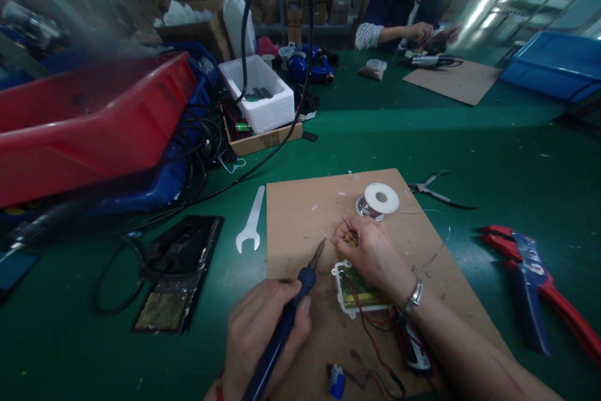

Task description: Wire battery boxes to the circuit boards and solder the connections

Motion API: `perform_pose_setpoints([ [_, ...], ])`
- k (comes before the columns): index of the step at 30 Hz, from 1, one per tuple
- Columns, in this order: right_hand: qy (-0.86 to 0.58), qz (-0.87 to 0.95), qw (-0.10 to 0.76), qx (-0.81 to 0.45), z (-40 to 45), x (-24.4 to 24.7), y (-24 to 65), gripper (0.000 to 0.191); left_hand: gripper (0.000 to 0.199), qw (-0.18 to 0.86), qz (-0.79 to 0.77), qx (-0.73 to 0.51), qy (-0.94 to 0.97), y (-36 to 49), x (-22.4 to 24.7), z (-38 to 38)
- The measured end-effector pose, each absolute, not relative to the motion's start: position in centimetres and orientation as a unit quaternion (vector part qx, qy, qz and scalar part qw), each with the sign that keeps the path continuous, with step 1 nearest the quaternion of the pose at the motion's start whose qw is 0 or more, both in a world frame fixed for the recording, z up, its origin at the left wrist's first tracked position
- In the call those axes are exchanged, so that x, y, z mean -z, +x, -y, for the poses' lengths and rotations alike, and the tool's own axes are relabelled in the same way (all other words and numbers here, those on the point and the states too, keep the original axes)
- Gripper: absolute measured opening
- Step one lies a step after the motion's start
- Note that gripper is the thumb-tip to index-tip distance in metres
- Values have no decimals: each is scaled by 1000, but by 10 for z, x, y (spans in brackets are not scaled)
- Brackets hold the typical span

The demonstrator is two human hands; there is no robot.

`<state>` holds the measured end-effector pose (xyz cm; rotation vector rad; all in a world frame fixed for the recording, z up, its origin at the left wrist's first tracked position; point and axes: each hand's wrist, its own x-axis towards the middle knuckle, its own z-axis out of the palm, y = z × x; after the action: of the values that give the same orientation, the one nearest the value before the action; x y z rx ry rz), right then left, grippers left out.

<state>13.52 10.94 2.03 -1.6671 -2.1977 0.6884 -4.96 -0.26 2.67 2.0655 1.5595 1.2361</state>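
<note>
My left hand (267, 326) is closed around a soldering iron (286, 319), its metal tip pointing up and away over the brown board (300, 213). Close to that tip, my right hand (370, 251) pinches a few thin wires (350, 235), dark and yellow among them. Beneath the right hand lies a white-framed circuit unit (347, 301) with a yellow-green face, partly covered by the hand. Red and black leads (370, 335) run from it toward a small blue cylindrical part (337, 381). A white spool of solder wire (378, 201) stands just beyond the right hand.
An open-end wrench (251, 223) and a soldering stand (173, 276) lie left. Pliers (434, 191) and red-blue cutters (530, 276) lie right. A foam box (258, 94), a red bin (94, 119) and a hanging black cable (307, 44) are beyond. Another person (408, 7) works across the table.
</note>
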Motion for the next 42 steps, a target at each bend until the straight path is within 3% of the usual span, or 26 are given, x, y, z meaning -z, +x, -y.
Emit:
perform_pose_setpoints([
  [12,-567,777,138,-235,-107,-26,135,8,19,116,-541,-452,700,-51,-28,3],
  [19,-553,778,169,-246,-108,-24,138,31,11,120,-581,-439,675,-51,-30,5],
  [30,-497,745,253,-365,-109,-20,145,22,7,116,-605,-445,650,-51,-35,4],
  [34,-555,690,231,-403,-109,-20,143,10,7,118,-612,-451,639,-50,-36,3],
  [42,-553,718,191,-377,-107,-25,139,15,6,122,-620,-439,638,-50,-35,2],
])
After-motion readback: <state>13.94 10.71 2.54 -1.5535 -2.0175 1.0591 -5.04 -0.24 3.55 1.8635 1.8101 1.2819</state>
